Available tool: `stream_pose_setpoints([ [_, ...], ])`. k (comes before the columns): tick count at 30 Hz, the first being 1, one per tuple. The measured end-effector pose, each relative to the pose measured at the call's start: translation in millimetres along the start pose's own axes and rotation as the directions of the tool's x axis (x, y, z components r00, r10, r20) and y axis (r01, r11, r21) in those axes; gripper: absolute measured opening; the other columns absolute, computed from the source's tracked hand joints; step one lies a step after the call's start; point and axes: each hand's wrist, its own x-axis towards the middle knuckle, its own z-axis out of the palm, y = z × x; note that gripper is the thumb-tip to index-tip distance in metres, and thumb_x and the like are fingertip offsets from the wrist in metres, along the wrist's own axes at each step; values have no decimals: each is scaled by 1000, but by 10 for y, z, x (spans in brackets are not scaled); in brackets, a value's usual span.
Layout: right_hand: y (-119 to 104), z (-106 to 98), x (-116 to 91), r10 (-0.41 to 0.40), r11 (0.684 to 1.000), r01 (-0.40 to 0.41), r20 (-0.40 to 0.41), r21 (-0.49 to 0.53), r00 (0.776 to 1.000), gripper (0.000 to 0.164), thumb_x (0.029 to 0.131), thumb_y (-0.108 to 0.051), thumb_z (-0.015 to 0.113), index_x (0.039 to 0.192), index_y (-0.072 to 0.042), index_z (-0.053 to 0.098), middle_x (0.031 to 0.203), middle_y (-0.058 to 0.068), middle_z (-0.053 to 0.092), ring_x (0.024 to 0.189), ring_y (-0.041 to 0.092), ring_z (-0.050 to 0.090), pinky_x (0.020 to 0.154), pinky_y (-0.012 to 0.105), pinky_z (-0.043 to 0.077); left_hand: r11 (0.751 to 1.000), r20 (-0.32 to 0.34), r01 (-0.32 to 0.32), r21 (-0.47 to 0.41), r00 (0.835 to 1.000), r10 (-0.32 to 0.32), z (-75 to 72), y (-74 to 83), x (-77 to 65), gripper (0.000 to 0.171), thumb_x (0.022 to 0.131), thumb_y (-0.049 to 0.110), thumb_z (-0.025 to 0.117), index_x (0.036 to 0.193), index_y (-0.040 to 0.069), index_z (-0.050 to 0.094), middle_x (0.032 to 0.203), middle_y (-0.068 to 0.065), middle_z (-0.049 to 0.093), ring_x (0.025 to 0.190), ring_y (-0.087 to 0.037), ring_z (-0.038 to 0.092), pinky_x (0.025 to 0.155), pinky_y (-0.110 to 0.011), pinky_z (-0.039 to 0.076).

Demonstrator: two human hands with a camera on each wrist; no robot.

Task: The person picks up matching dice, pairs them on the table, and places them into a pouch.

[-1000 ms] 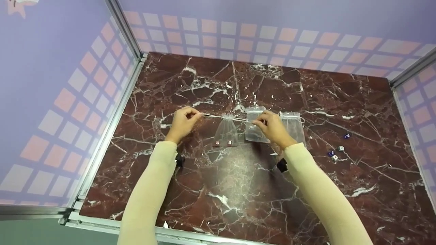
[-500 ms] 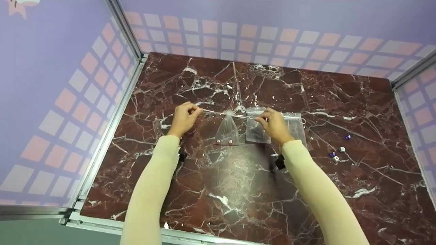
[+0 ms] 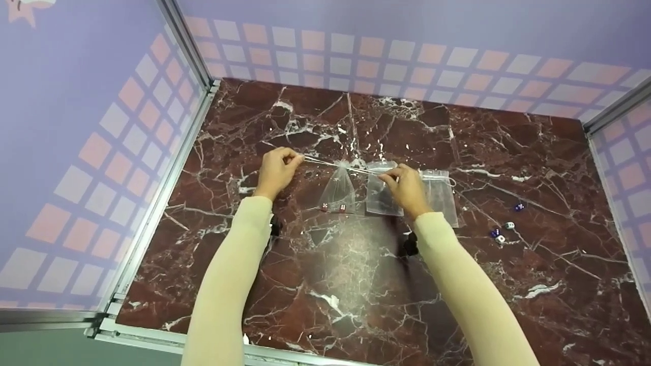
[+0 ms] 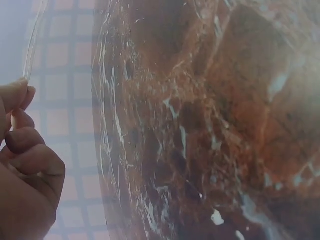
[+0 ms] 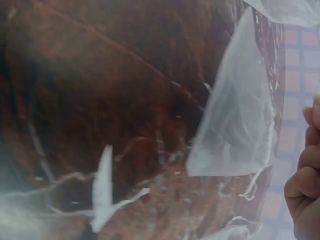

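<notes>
A sheer white drawstring pouch (image 3: 337, 188), its neck gathered tight, stands between the two hands in the head view. Two red dice (image 3: 343, 208) show through its bottom. My left hand (image 3: 277, 172) pinches the white drawstring (image 3: 320, 161) on one side, thumb against fingertips. On the other side, my right hand (image 3: 407, 187) pinches the opposite string end, and the cord runs taut across. In the left wrist view the left hand (image 4: 30, 165) holds the string (image 4: 34, 45) rising from its fingertips. Only part of the right hand (image 5: 306, 185) shows at the right wrist view's edge.
Two flat sheer pouches lie by the right hand: one (image 3: 381, 198) partly under it, another (image 3: 443, 201) just right. Further right are two blue dice (image 3: 519, 207) and two white dice (image 3: 510, 225). Purple walls (image 3: 407, 30) enclose the marble-patterned table (image 3: 285, 284).
The left hand has risen slightly, tilting the taut string, and the pouch neck has moved up with it. The right hand has barely moved. Both hands keep their pinch.
</notes>
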Motion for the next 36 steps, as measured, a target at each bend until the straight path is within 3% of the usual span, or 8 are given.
stream_pose_setpoints([
  [6, 47, 27, -36, 66, 990, -63, -26, 124, 997, 18, 90, -12, 74, 97, 4, 74, 74, 9, 61, 64, 18, 53, 59, 28, 44, 996, -17, 85, -2, 996, -85, 19, -14, -17, 16, 91, 21, 74, 90, 6, 75, 67, 0, 55, 62, -15, 48, 59, -29, 38],
  [10, 52, -16, -44, 185, 969, -177, -32, 172, 982, 18, 89, -6, 73, 100, 8, 72, 73, 10, 62, 62, 13, 51, 57, 21, 41, 992, -19, 126, -13, 992, -126, 38, -22, -25, 26, 91, 22, 73, 109, 3, 73, 74, -2, 58, 67, -17, 51, 64, -33, 42],
  [15, 82, -72, -72, 344, 935, -340, -21, 103, 939, 21, 89, -8, 72, 102, 9, 72, 79, 14, 65, 70, 22, 56, 63, 30, 44, 990, -15, 140, -22, 990, -141, 90, -4, -67, 39, 91, 20, 73, 124, 2, 65, 76, -4, 60, 67, -19, 53, 67, -36, 43],
  [22, 153, -106, -136, 505, 859, -509, 74, 50, 860, 32, 88, -14, 72, 111, 8, 70, 99, 22, 71, 90, 33, 65, 83, 43, 51, 990, -14, 111, -89, 993, -113, 215, 91, -170, 40, 90, 16, 72, 126, 0, 63, 71, -2, 59, 63, -17, 52, 64, -31, 41],
  [26, 171, -114, -177, 514, 853, -519, 85, 51, 854, 32, 86, -15, 75, 110, 5, 72, 100, 20, 72, 91, 32, 66, 84, 43, 51, 990, -17, 73, -125, 997, -76, 321, 221, -243, 39, 89, 13, 74, 124, 1, 64, 74, -3, 61, 63, -18, 52, 61, -30, 42],
  [31, 176, -111, -216, 490, 868, -494, 78, 51, 868, 32, 85, -16, 77, 109, 5, 72, 94, 19, 70, 84, 30, 63, 79, 43, 50, 998, 91, -33, -57, 995, 38, 545, 453, -319, 47, 90, 21, 73, 132, 6, 59, 103, -6, 64, 79, -20, 59, 69, -31, 50],
  [35, 181, -91, -242, 469, 879, -475, 100, 47, 877, 35, 85, -14, 77, 112, 7, 69, 95, 21, 69, 86, 30, 62, 81, 43, 50, 989, 237, -137, 63, 964, 118, 773, 618, -373, 53, 91, 27, 72, 138, 11, 56, 133, -7, 57, 101, -22, 62, 85, -33, 52],
  [36, 186, -83, -250, 464, 882, -470, 108, 43, 879, 35, 86, -14, 76, 113, 7, 69, 95, 21, 68, 86, 30, 62, 81, 43, 50, 983, 283, -162, 90, 950, 131, 830, 651, -387, 54, 91, 27, 72, 140, 11, 55, 138, -7, 54, 95, -22, 63, 80, -32, 54],
])
